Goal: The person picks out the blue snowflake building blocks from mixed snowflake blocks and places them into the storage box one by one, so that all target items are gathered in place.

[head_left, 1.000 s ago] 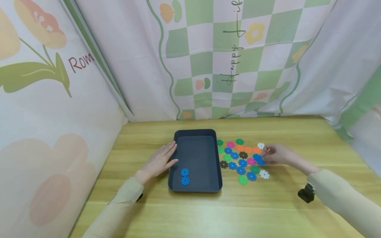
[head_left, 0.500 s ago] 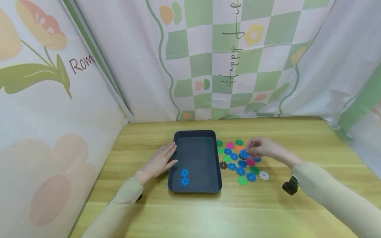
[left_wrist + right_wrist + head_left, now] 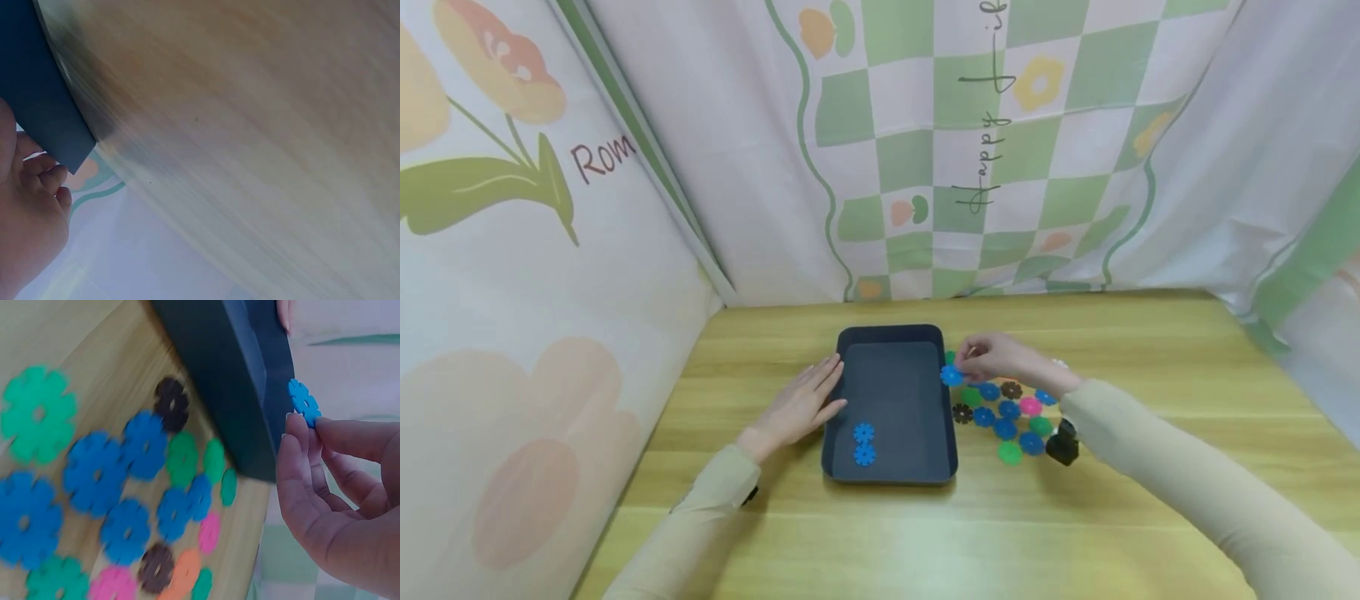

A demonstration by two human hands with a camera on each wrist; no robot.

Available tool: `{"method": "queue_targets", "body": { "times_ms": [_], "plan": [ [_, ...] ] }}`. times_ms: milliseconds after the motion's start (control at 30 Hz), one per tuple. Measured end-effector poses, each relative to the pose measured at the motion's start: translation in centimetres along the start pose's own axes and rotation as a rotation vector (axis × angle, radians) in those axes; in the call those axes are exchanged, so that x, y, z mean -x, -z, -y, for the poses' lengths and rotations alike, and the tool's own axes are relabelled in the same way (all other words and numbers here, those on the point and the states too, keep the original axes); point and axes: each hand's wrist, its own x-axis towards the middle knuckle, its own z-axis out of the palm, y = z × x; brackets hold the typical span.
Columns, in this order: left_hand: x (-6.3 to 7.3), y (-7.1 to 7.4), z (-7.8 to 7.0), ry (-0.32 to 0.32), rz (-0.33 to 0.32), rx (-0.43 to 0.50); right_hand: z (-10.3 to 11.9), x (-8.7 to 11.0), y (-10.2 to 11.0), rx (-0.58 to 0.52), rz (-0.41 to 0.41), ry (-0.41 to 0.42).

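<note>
A dark grey tray (image 3: 891,477) lies on the table, with two blue snowflake building discs (image 3: 864,444) inside near its front left corner. My left hand (image 3: 793,408) rests against the tray's left side, fingers extended along the rim; in the left wrist view that hand (image 3: 31,206) is partly cut off beside the tray wall (image 3: 47,94). Between thumb and fingers, my right hand (image 3: 1003,360) pinches a blue snowflake disc (image 3: 951,376) at the tray's right rim. In the right wrist view the pinched disc (image 3: 304,402) is tilted, with the right hand (image 3: 350,487) below it.
Right of the tray, several loose discs lie spread on the wooden table (image 3: 880,550), among them a brown disc (image 3: 962,413), a pink disc (image 3: 1031,406) and a light green disc (image 3: 1011,452). My right forearm partly covers them. A patterned curtain (image 3: 910,167) hangs behind.
My right hand has carried a blue disc leftward from the right side of the scattered discs to the tray's right rim. My left hand and the two discs in the tray stay put.
</note>
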Motion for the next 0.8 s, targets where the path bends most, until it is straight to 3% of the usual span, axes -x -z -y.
{"method": "queue_targets", "body": {
  "times_ms": [467,800],
  "plan": [
    [0.0,0.3,0.1,-0.002,0.009,-0.016,3.3,-4.6,-4.7,0.035,0.045,0.042],
    [-0.1,0.2,0.1,0.0,0.001,-0.005,5.1,-6.2,-7.6,0.099,0.046,0.022]
  ]
}}
